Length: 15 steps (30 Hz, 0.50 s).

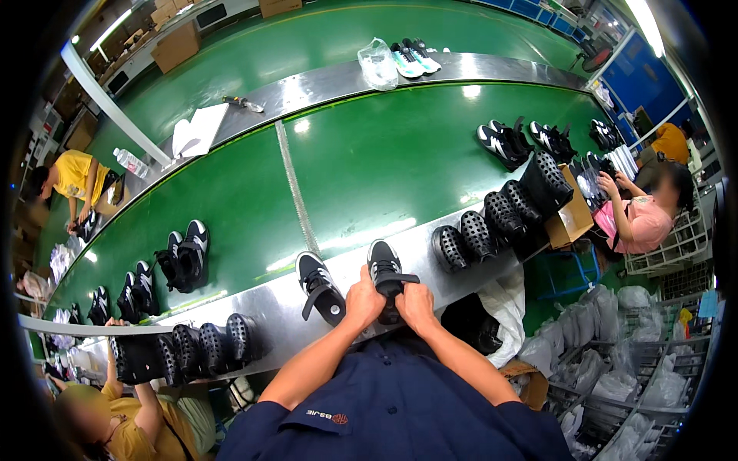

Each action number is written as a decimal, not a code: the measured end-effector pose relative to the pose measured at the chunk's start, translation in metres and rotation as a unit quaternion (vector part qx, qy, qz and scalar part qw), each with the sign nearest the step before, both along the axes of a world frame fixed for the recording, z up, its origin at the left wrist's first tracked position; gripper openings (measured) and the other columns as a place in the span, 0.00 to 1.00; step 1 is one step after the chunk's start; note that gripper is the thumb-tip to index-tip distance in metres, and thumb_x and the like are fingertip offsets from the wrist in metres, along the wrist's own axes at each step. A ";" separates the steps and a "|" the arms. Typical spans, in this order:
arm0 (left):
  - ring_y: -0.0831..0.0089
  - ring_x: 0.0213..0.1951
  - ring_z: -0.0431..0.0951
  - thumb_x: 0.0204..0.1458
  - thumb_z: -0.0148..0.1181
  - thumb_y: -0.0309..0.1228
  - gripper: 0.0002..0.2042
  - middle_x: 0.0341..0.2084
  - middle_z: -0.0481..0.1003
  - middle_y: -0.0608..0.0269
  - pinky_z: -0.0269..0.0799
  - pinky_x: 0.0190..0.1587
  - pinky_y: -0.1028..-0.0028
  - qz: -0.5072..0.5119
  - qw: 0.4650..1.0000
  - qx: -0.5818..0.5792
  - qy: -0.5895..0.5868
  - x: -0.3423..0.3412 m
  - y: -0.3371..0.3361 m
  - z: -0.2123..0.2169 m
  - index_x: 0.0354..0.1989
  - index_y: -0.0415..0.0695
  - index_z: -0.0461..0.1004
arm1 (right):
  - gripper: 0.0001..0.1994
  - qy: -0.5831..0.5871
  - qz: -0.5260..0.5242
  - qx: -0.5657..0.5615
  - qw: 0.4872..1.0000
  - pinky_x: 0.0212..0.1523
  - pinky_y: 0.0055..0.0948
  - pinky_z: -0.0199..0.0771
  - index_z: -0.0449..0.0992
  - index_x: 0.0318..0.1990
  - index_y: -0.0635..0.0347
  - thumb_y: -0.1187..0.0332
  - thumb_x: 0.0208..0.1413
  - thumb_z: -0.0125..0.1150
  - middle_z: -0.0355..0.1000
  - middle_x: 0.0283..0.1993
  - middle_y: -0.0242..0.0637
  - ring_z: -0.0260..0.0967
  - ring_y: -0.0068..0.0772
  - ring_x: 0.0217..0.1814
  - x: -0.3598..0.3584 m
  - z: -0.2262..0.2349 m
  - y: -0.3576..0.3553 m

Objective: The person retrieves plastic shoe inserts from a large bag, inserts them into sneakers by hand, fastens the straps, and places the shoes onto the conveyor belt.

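Observation:
In front of my body, a black and white sneaker [383, 255] stands toe-away on the metal edge of the bench. My left hand [364, 296] is closed on the left side of its collar. On the other side, my right hand [416, 304] grips the heel and collar, close to the loose black strap [397, 278] lying across the shoe. The fingertips inside the opening are partly hidden. Just left of my left hand rests a matching sneaker [314, 270], touched by neither hand, its strap hanging out to the side.
Black perforated shoe-shaped forms line the bench edge at right [478, 235] and left [213, 346]. More sneakers [194, 250] stand on the green conveyor belt [369, 161]. A cardboard box [570, 215] is at right. Other people work at both sides. Wire racks [653, 384] hold plastic-wrapped items.

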State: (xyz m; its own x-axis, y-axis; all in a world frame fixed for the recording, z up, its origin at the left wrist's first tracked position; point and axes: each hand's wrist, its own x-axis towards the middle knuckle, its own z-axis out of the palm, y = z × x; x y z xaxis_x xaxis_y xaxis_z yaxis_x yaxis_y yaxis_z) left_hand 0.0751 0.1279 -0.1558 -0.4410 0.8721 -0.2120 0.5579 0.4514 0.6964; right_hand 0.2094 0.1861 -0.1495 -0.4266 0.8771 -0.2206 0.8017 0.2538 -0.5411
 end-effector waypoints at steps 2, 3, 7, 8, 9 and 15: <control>0.36 0.35 0.79 0.43 0.61 0.25 0.31 0.28 0.77 0.32 0.74 0.41 0.49 0.023 0.999 -0.044 0.015 0.002 0.006 -0.009 0.59 0.31 0.61 | 0.14 -0.018 -0.027 0.052 0.998 0.42 0.56 0.74 0.75 0.41 0.70 0.72 0.46 0.55 0.76 0.29 0.59 0.74 0.68 0.35 -0.009 -0.003 0.000; 0.37 0.35 0.79 0.44 0.61 0.26 0.28 0.28 0.77 0.32 0.74 0.41 0.49 0.041 0.995 -0.087 0.029 0.002 0.004 -0.010 0.56 0.31 0.63 | 0.14 -0.016 -0.016 0.050 0.998 0.42 0.56 0.74 0.75 0.41 0.70 0.72 0.46 0.55 0.76 0.29 0.59 0.74 0.68 0.35 -0.009 -0.005 0.000; 0.41 0.34 0.79 0.51 0.65 0.36 0.23 0.30 0.77 0.38 0.75 0.38 0.51 -0.038 0.997 0.063 0.038 0.005 -0.032 0.036 0.51 0.37 0.69 | 0.09 -0.041 -0.004 0.042 0.998 0.42 0.53 0.77 0.79 0.32 0.64 0.69 0.46 0.58 0.77 0.32 0.56 0.77 0.62 0.35 -0.004 -0.020 0.009; 0.43 0.33 0.79 0.52 0.64 0.39 0.22 0.30 0.77 0.40 0.75 0.37 0.52 -0.041 0.994 0.062 0.081 0.004 -0.055 0.051 0.51 0.39 0.70 | 0.09 -0.048 0.007 0.033 0.998 0.42 0.53 0.77 0.78 0.33 0.64 0.69 0.46 0.57 0.77 0.32 0.56 0.77 0.62 0.36 -0.003 -0.020 0.011; 0.46 0.33 0.79 0.53 0.64 0.41 0.22 0.29 0.76 0.43 0.75 0.36 0.53 -0.044 0.990 0.059 0.123 0.001 -0.080 0.067 0.51 0.41 0.71 | 0.09 -0.057 0.018 0.025 0.998 0.42 0.53 0.76 0.78 0.34 0.63 0.69 0.46 0.57 0.77 0.32 0.56 0.76 0.62 0.36 -0.002 -0.014 0.011; 0.36 0.57 0.69 0.49 0.65 0.54 0.31 0.57 0.63 0.25 0.67 0.60 0.52 0.020 0.998 -0.040 0.052 -0.022 -0.125 0.022 0.55 0.43 0.74 | 0.10 -0.038 0.085 0.013 0.996 0.45 0.52 0.75 0.77 0.35 0.65 0.69 0.46 0.59 0.77 0.36 0.57 0.76 0.62 0.40 -0.020 0.006 0.008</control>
State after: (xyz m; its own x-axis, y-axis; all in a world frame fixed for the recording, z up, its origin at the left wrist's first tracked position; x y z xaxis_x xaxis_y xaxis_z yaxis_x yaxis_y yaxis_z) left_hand 0.0526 0.0025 -0.1336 -0.4988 0.8353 -0.2314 0.6061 0.5270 0.5957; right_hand 0.1891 0.1944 -0.1434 -0.5519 0.7998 -0.2358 0.7848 0.4027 -0.4711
